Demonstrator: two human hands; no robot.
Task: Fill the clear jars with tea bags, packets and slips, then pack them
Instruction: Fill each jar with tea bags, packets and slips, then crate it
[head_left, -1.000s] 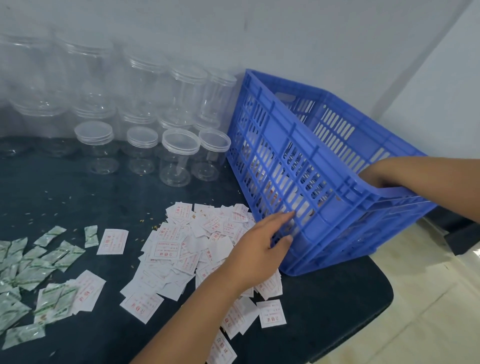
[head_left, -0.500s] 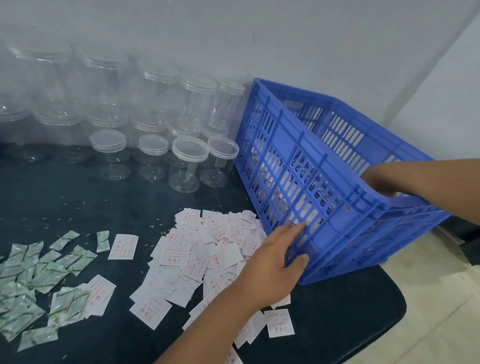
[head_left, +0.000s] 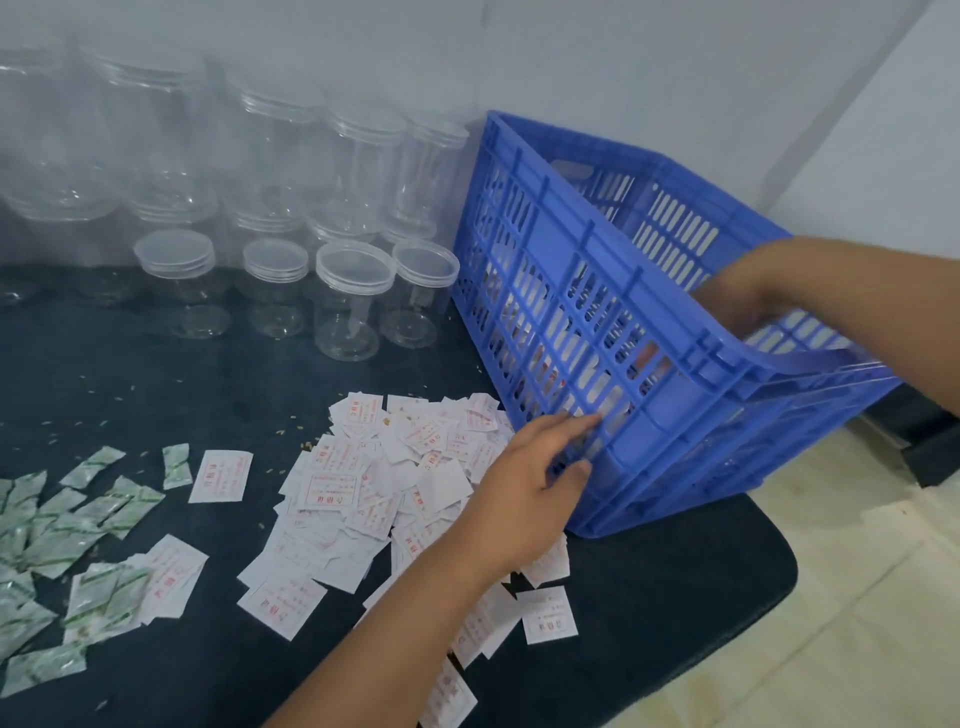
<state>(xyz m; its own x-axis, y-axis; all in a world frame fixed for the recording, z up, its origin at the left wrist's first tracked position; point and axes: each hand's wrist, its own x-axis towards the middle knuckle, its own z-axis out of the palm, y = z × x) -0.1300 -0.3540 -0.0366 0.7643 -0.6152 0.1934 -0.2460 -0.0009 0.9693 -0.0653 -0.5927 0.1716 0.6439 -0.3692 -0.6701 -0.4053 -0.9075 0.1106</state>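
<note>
A blue slatted crate (head_left: 587, 291) stands tilted on the right end of the dark table. My right hand (head_left: 748, 296) grips its near right rim from inside. My left hand (head_left: 530, 483) lies with straight fingers against the crate's lower left wall. A heap of white slips with red print (head_left: 374, 478) spreads beside that hand. Green-and-white packets (head_left: 57, 525) lie scattered at the far left. Clear lidded jars (head_left: 353, 296) stand in rows against the wall, some stacked. Pale shapes show through the crate's slats.
The dark table (head_left: 675, 582) ends in a rounded corner at the lower right, with pale floor tiles (head_left: 857, 623) beyond. A grey wall (head_left: 571, 62) rises right behind the jars and crate. Small grains are strewn on the table near the jars.
My left hand has slid a little along the crate's lower wall. The camera has shifted, so everything sits lower and further right in view. My right hand stays on the rim.
</note>
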